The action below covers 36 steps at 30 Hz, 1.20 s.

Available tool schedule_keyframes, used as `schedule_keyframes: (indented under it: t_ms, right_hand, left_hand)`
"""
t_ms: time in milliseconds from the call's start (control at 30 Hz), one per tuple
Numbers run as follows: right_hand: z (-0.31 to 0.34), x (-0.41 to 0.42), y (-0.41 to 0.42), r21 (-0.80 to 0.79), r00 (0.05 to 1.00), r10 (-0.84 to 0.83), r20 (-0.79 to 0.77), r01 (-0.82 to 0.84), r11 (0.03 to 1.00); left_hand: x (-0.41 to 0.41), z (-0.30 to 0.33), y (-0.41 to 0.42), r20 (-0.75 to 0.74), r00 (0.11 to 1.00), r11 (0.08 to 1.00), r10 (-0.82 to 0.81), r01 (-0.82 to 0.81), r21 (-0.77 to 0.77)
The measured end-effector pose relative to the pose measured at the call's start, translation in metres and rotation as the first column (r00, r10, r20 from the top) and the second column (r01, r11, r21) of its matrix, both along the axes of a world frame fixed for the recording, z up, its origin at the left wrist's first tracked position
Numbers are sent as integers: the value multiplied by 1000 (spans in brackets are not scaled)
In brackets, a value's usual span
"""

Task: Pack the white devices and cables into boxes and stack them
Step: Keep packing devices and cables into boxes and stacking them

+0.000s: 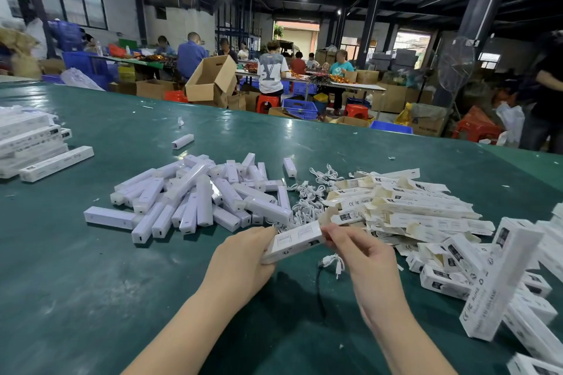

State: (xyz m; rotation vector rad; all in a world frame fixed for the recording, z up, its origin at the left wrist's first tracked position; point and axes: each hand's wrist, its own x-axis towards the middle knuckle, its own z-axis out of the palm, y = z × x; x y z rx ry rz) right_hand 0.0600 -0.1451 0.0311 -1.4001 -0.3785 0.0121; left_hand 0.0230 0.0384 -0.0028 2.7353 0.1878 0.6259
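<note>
A glossy green table (91, 268) is filling the foreground of a dim warehouse, seated workers (271, 70) and cardboard cartons (210, 79) lining benches behind. The left hand (240, 265) is gripping a matte white box (292, 242) by its near end while the right hand (362, 256) is pinching the far end, apparently at its flap. Smooth rectangular white devices (189, 198) are lying heaped just beyond, coiled cables (307, 198) and flattened cartons (411, 207) to the right

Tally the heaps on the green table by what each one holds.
Loose white devices: 1
White cables: 1
Flat unfolded boxes: 1
Closed boxes: 2, one at far left, one at right
Total: 5 heaps
Not counted: the held box.
</note>
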Motion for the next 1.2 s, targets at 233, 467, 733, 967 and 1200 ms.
schedule_keyframes:
  t_ms: [233,467,733,967,1200]
  right_hand:
    - [2,3,2,507,835,360,-415,-116,854]
    - [6,2,-4,540,775,510,-373,-265,799]
    - [6,-2,-1,383,858,465,-218,-363,849]
    - [5,-9,4,201,977,197,-77,-178,963]
    - [2,-16,6,105,995,4,103,-15,994]
  left_hand:
    - [-2,0,-3,60,989,984,-139,144,-106]
    - [-4,-1,-9,62,965,931,-256,264,-252]
    - [-6,1,-10,82,953,860,-291,298,-414]
    - [-7,2,-11,29,958,870,-284,271,-412]
    - [-12,9,-13,-15,955,895,-295,271,-355]
